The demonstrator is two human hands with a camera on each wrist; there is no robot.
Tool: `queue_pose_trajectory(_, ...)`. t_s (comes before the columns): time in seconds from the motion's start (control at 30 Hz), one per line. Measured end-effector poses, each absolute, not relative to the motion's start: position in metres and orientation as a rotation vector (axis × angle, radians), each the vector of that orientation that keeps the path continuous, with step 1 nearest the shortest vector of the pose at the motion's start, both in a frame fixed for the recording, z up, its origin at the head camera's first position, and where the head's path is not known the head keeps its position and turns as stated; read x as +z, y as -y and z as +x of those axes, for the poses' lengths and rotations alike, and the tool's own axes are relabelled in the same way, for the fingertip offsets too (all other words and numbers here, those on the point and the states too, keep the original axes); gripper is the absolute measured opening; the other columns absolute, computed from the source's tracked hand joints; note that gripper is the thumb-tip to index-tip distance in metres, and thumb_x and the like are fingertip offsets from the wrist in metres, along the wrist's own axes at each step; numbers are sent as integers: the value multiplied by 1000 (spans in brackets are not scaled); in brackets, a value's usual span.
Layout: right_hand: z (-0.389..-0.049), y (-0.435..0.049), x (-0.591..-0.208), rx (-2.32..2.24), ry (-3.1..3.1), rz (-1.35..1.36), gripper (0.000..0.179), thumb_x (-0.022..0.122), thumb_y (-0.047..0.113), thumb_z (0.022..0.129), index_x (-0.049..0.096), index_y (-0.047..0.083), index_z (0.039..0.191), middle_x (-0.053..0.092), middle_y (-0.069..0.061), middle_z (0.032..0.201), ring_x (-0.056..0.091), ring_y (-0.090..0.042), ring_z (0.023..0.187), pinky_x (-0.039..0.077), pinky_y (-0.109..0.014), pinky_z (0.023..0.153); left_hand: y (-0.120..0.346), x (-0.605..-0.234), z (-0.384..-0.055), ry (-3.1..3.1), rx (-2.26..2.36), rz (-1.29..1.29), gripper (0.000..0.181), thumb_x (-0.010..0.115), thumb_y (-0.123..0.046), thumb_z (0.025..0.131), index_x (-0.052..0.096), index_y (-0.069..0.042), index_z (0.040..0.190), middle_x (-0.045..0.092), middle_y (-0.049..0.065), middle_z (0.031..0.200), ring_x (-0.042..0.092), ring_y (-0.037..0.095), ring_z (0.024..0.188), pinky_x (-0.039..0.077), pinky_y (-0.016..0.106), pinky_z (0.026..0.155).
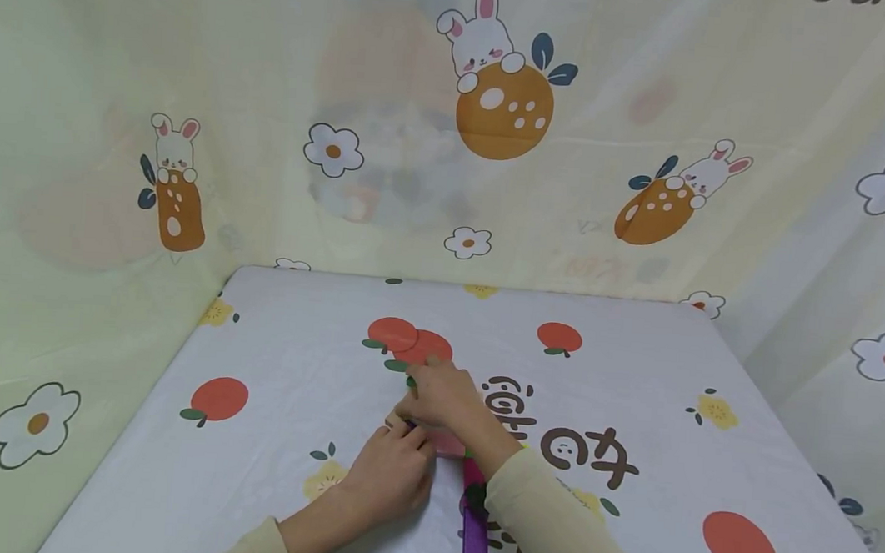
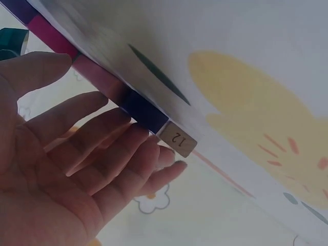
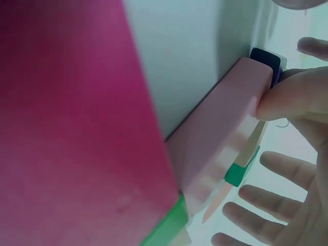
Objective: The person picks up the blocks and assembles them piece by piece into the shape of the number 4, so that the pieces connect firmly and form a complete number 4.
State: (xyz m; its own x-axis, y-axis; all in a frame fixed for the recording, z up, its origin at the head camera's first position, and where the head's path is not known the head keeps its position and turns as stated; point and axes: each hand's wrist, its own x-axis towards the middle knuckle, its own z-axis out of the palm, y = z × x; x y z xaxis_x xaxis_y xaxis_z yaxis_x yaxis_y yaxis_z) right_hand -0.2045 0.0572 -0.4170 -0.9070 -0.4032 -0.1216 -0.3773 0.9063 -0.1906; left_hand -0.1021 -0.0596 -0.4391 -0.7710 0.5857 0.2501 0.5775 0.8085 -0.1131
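A line of coloured blocks lies on the printed cloth: purple (image 1: pixel 476 545), magenta (image 2: pixel 53 37), pink (image 3: pixel 225 107), navy (image 2: pixel 145 111), and at the end a bare wooden block (image 2: pixel 178 139) marked 12. My left hand (image 1: pixel 391 470) rests against this line, its long fingers extended and touching the pink and navy blocks in the left wrist view. Across it reaches my right hand (image 1: pixel 444 398), whose thumb touches the pink block near its navy end, the other fingers spread apart. Beyond the pink block shows a green-ended piece (image 3: pixel 238 173) with a wooden side, partly hidden.
Beside the purple and magenta blocks sits a dark green piece (image 1: pixel 476 497). The white cloth (image 1: pixel 280 368) carries printed fruit, flowers and lettering. Behind the table and along both sides hang printed curtains (image 1: pixel 273 75).
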Motion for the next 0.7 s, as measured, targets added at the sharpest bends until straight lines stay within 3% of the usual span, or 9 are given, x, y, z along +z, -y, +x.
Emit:
queue_pose_trajectory(0.13,-204,-54,-418,-200,-2939,-634,55,75,55,79,69,18,120,60,-4,106,61,-26,102,51,-49,85,60,-442,-103,2672,52,-891,19,77,-34,85,74,-16,90,68,-2,95,60,20,89,51,33,69)
queue_pose_trajectory(0.37,-205,-51,-418,-174,-2901,-596,48,79,59,75,62,21,100,60,1,99,63,-18,92,55,-43,75,60,-443,-103,2642,44,-893,19,77,-33,83,74,-16,90,68,-3,93,59,19,85,50,32,67)
queue_pose_trajectory(0.7,-206,-51,-418,-163,-2896,-599,45,79,58,75,62,22,97,64,3,94,63,-17,90,54,-42,72,60,-443,-103,2673,28,-900,17,75,-31,86,75,-15,91,69,-2,94,59,19,86,51,32,68)
